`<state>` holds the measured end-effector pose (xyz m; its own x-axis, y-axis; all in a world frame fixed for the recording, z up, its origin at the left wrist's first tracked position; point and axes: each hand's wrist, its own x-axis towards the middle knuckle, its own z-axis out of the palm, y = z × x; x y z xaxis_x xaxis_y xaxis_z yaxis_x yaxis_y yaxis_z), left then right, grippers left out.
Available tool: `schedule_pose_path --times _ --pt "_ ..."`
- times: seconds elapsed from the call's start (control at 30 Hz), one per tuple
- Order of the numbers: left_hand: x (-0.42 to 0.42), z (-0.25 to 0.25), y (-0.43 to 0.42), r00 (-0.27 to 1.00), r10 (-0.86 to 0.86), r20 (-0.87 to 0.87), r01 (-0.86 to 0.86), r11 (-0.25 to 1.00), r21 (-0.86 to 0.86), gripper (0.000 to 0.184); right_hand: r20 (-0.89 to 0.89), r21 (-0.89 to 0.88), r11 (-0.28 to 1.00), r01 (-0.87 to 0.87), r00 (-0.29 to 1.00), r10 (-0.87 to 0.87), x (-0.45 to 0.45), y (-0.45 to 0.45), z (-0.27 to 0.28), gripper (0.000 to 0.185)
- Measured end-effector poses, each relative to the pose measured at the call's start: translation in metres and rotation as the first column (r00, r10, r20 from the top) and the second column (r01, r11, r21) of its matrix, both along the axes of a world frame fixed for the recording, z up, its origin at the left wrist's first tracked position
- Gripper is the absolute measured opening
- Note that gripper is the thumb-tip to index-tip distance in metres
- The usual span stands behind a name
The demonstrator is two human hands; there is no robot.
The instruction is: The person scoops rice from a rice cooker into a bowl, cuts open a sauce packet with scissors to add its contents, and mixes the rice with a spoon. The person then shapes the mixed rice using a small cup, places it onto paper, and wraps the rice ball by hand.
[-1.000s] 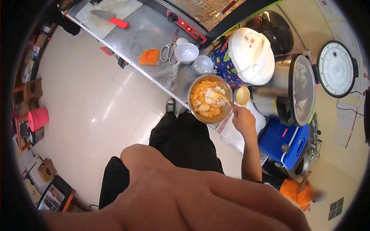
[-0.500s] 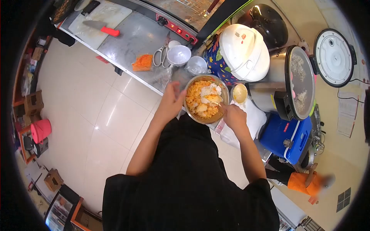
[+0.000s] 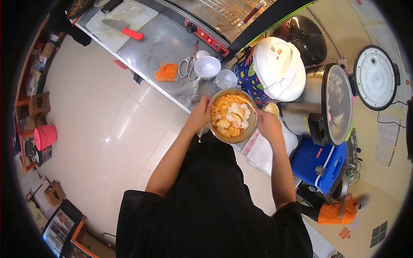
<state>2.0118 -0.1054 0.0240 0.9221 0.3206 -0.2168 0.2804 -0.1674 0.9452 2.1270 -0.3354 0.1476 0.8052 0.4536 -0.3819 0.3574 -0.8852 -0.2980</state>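
A round metal bowl (image 3: 224, 138) holds orange-coloured rice with a heap of white rice (image 3: 238, 115) on it. Around the bowl's left rim, the fingers of my left hand (image 3: 199, 115) are closed. My right hand (image 3: 269, 125) is closed at the right rim, around the spoon's handle; the spoon is blurred and mostly hidden. A small pale yellow bowl (image 3: 272, 109) lies just behind my right hand. Two white bowls (image 3: 208, 67) (image 3: 225, 79), scissors (image 3: 187, 67) and an orange packet (image 3: 167, 72) are beyond the metal bowl.
On the counter (image 3: 148, 38) a red-handled knife (image 3: 132, 34) lies on a white board (image 3: 118, 26). To the right stand a white-lidded container (image 3: 279, 64), an open rice cooker (image 3: 337, 103) and a blue cooler (image 3: 318, 161). A person in orange (image 3: 335, 213) is at the lower right.
My left hand has come from across the view to the bowl's left rim and closed on it. My right hand has moved up beside the right rim; the spoon no longer lies across the rice.
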Motion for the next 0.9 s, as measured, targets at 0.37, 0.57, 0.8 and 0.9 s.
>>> schedule_pose_path --times 0.37,0.57,0.8,0.9 --pt "0.028 -0.008 0.022 0.998 -0.05 0.045 0.04 0.981 0.191 0.017 -0.077 -0.183 0.939 -0.291 0.956 0.282 -0.067 0.015 -0.035 0.049" --pt "0.033 -0.009 0.023 0.997 -0.034 0.071 0.02 0.982 0.187 0.016 -0.097 -0.254 0.965 -0.066 0.994 0.043 -0.046 0.009 0.024 0.044" --pt "0.035 -0.002 0.023 0.998 0.003 0.069 -0.009 0.997 0.08 0.017 -0.055 -0.133 0.991 -0.018 0.998 0.011 -0.05 0.018 -0.005 0.049" --pt "0.023 0.001 0.02 0.998 0.05 0.027 -0.049 0.999 -0.005 0.019 -0.035 -0.109 0.988 0.111 0.993 -0.115 -0.035 0.001 0.032 0.043"
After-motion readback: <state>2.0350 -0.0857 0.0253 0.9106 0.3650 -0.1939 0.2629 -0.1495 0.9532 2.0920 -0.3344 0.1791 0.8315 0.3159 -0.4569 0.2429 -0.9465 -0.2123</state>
